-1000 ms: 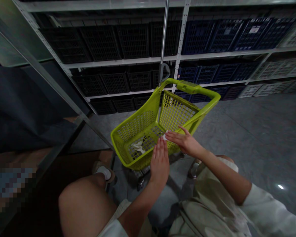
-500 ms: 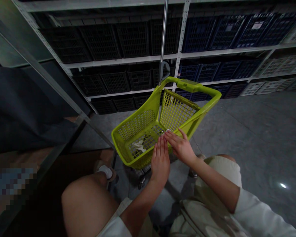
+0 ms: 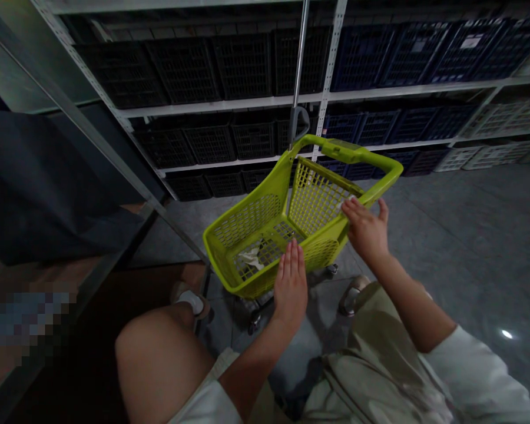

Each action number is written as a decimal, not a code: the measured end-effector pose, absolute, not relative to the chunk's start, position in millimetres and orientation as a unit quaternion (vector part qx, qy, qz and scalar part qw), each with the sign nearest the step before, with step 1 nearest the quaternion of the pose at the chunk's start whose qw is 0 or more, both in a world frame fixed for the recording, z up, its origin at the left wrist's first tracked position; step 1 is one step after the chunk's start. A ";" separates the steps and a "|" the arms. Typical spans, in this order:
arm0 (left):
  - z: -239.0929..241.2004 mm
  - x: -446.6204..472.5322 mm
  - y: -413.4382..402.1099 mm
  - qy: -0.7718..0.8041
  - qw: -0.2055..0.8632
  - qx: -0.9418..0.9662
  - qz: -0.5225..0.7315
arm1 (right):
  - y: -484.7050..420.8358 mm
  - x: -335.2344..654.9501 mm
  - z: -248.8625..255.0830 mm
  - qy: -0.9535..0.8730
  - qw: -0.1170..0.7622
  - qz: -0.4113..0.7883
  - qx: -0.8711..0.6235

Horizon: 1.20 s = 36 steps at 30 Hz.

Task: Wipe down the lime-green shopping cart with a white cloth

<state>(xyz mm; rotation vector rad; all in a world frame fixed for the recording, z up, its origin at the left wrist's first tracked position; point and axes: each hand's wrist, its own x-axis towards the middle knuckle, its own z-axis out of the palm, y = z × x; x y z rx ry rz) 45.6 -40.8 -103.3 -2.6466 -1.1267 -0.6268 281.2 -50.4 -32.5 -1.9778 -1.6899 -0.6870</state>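
A yellow-green plastic shopping cart (image 3: 265, 282) stands before my knees, its basket walls pierced like a grid. My left hand (image 3: 290, 285) lies flat on the near rim, fingers straight and side by side, nothing seen in it. Farther right along the same rim, close to the handle (image 3: 382, 185), my right hand (image 3: 367, 232) presses a small white wipe (image 3: 352, 199) against the plastic. Its thumb sticks up and most of the wipe is hidden under the fingers. Crumpled white scraps (image 3: 251, 258) show at the bottom of the basket.
Behind the cart, metal shelving (image 3: 229, 106) holds black crates (image 3: 242, 65), blue crates (image 3: 362, 56) and pale crates (image 3: 453, 158). A metal pole (image 3: 299, 65) rises from the cart's far side. A slanted metal frame (image 3: 128, 182) and dark cloth (image 3: 48, 182) are at left.
My right hand has slid right along the near rim toward the handle, away from my left hand, carrying the white wipe. My left hand stays at about the same spot.
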 end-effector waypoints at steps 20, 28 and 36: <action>-102.2 42.5 -42.1 -0.380 0.099 -0.896 -0.205 | -56.8 260.9 -37.8 -0.631 0.221 -0.235 -0.705; -100.8 38.8 -43.5 -0.375 0.108 -0.898 -0.203 | -70.1 209.0 -63.3 -0.798 0.205 -0.124 -0.553; -101.8 40.2 -42.7 -0.369 0.115 -0.898 -0.209 | -64.1 303.0 -37.0 -0.615 0.238 -0.283 -0.696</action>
